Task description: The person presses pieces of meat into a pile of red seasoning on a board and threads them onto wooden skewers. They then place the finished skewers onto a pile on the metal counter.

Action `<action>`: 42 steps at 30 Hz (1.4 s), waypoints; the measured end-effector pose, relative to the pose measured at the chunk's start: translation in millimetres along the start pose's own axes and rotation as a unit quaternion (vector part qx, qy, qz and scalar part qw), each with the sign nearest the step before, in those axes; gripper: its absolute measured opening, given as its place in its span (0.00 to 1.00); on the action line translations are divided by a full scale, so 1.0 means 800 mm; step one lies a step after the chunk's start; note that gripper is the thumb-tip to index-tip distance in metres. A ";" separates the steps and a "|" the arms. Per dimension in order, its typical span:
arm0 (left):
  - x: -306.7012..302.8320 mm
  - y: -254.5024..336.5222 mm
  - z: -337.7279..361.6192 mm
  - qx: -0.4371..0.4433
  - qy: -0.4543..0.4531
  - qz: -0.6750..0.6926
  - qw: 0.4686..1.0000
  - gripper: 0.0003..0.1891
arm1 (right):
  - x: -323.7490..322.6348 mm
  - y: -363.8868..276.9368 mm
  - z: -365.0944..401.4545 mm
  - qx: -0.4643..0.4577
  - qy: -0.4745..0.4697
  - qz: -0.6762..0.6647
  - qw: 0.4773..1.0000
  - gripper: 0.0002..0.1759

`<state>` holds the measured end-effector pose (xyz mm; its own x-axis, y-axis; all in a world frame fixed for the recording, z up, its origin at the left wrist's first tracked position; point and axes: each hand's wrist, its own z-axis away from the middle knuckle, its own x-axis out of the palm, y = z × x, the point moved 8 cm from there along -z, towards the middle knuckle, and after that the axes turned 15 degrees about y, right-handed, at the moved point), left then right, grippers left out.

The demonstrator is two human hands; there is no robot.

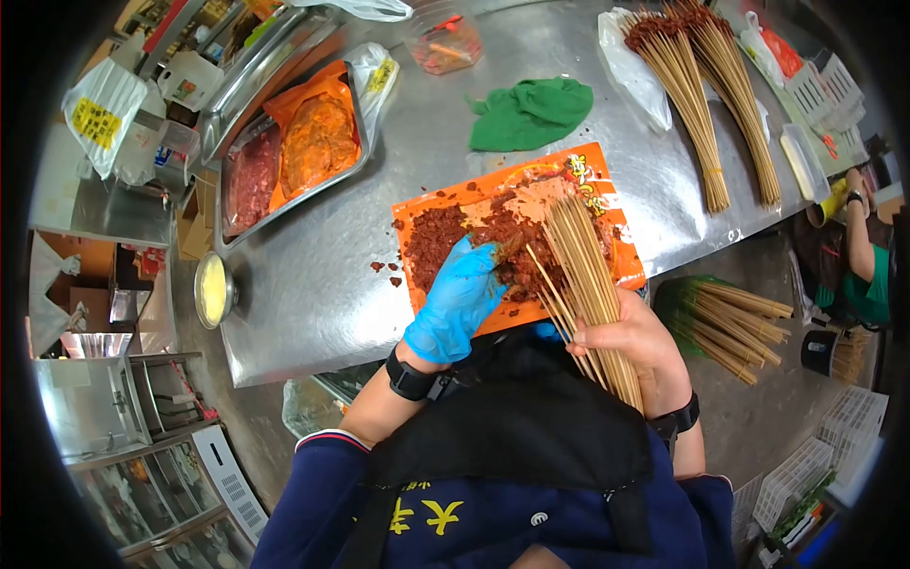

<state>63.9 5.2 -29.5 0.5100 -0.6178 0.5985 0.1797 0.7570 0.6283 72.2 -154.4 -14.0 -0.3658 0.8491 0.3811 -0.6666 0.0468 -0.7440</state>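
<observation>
Several bare fingers of the right hand (633, 334) clasp long tan wooden skewers (586, 275); the blue-gloved left hand (460, 296) bends its fingers at dark-red chopped meat (436, 237), any grip unclear, on an orange printed sheet (493, 182) atop the silvery metal table (313, 294).

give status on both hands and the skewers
left gloved hand at the meat; right hand, bare, grips skewers over the orange board; green cloth beyond, not in the way
</observation>
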 end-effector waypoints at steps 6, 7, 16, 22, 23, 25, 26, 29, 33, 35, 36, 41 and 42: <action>0.007 -0.011 0.005 0.026 -0.028 -0.129 0.991 0.18 | -0.004 0.000 -0.002 0.001 0.020 0.002 1.000 0.16; 0.007 -0.011 0.007 0.025 -0.033 -0.151 0.988 0.18 | -0.005 0.000 -0.002 0.002 0.020 0.003 1.000 0.16; 0.000 -0.022 0.010 -0.009 0.043 -0.227 0.973 0.14 | -0.021 -0.024 0.006 -0.090 0.086 0.019 0.992 0.18; -0.017 -0.015 -0.006 0.047 0.108 -0.350 0.930 0.11 | -0.013 -0.018 0.010 0.003 0.024 -0.084 0.996 0.25; -0.019 -0.001 -0.011 0.110 0.114 -0.355 0.922 0.11 | -0.020 -0.022 0.012 -0.013 0.050 -0.064 0.997 0.27; -0.045 0.023 -0.030 0.248 0.113 -0.400 0.875 0.13 | -0.033 -0.021 0.007 -0.026 0.042 -0.071 0.996 0.26; -0.069 0.022 -0.046 0.310 0.104 -0.435 0.839 0.13 | -0.036 -0.022 0.007 -0.041 0.035 -0.076 0.996 0.26; -0.014 0.028 -0.028 0.331 0.091 -0.551 0.761 0.08 | -0.040 -0.017 0.003 -0.038 0.063 -0.067 0.995 0.25; 0.031 0.012 -0.023 0.400 0.063 -0.732 0.548 0.08 | -0.053 -0.016 0.004 -0.050 0.096 -0.066 0.992 0.23; 0.043 0.006 -0.023 0.401 0.055 -0.770 0.494 0.10 | -0.057 -0.018 0.006 -0.052 0.105 -0.065 0.991 0.22; 0.045 0.006 -0.026 0.401 0.053 -0.770 0.494 0.10 | -0.059 -0.018 0.007 -0.052 0.111 -0.062 0.991 0.21; 0.051 -0.001 -0.036 0.383 0.023 -0.784 0.488 0.11 | -0.057 -0.018 0.007 -0.052 0.110 -0.050 0.991 0.21; 0.053 0.001 -0.034 0.384 0.023 -0.784 0.487 0.11 | -0.056 -0.017 0.007 -0.050 0.110 -0.044 0.992 0.21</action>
<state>108.9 -14.6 -17.2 0.2746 -0.2898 -0.9168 0.0204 -0.9515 0.3069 94.1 -196.0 -17.9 -0.1508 0.9335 0.3254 -0.6183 0.1678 -0.7678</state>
